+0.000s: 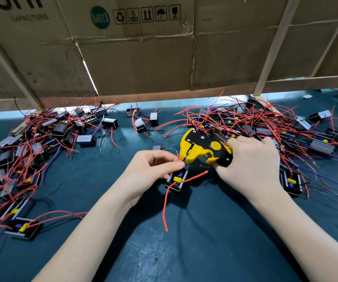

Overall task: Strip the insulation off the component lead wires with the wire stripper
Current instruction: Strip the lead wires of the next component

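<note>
Between thumb and forefinger of left hand (153, 165): thin lead wire (177, 157) of one black component (176, 179), fingers (179, 165) pinched together on it, wire end fed into yellow head of wire stripper (202, 148). Component just beneath that hand, at centre of worktop (214, 251), two further red leads (167, 206) trailing near and right. Around stripper handles, just right of component: right hand (251, 159), fingers curled closed on grips. Whether stripper mouth clamped or parted, cannot tell. Left: heap of similar components (36, 143) with red leads. Far right: second heap (265, 127), leads tangled. Far edge: cardboard wall (143, 58) with printed symbols.
</note>
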`<state>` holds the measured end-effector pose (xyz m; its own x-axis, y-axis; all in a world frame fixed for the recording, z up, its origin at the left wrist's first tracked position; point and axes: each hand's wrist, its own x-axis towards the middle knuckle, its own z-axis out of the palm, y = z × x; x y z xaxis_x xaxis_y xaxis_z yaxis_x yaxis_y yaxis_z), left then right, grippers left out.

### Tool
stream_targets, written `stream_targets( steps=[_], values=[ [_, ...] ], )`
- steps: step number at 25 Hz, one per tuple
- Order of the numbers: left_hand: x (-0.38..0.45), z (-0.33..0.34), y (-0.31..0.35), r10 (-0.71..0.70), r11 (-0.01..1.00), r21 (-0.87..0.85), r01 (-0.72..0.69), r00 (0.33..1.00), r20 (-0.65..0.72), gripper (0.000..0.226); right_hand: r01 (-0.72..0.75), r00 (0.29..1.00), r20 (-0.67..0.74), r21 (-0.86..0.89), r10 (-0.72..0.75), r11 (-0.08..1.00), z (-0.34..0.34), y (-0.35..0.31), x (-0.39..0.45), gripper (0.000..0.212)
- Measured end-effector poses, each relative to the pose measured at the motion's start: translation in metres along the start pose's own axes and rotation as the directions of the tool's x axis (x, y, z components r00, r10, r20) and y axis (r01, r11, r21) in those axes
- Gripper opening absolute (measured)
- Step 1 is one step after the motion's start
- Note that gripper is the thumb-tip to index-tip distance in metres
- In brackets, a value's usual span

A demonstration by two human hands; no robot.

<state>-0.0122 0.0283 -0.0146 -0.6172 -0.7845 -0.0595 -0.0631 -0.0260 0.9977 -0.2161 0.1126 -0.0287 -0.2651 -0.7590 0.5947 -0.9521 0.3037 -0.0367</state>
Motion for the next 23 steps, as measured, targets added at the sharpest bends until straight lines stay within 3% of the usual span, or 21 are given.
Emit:
stream_targets(
  steps=[6, 11, 14, 18, 23],
  values=[
    [-0.001, 0.002, 0.001, -0.068, 0.998, 0.014, 0.067, 0.996, 0.050, 0.006, 0.030, 0.995, 0.093, -0.017, -0.028, 0.999, -0.005, 0.000, 0.000, 0.050],
    [-0.003, 0.001, 0.001, -0.217, 0.944, -0.219, 0.246, 0.965, 0.145, 0.005, 0.005, 0.996, 0.088, -0.050, -0.001, 0.999, 0.003, 0.000, 0.002, 0.047],
    [0.000, 0.001, 0.000, -0.259, 0.921, -0.277, 0.274, 0.962, 0.089, 0.009, -0.111, 0.987, 0.112, -0.066, 0.118, 0.992, 0.012, 0.011, 0.002, 0.045],
    [0.001, -0.001, -0.001, -0.223, 0.959, -0.167, 0.228, 0.974, 0.045, 0.020, -0.131, 0.982, 0.119, -0.107, 0.144, 0.986, 0.011, 0.016, 0.002, 0.044],
    [0.000, 0.001, -0.001, -0.185, 0.976, -0.109, 0.188, 0.982, 0.030, 0.022, -0.025, 0.987, 0.153, -0.099, 0.040, 0.995, 0.010, 0.005, 0.003, 0.037]
  ],
)
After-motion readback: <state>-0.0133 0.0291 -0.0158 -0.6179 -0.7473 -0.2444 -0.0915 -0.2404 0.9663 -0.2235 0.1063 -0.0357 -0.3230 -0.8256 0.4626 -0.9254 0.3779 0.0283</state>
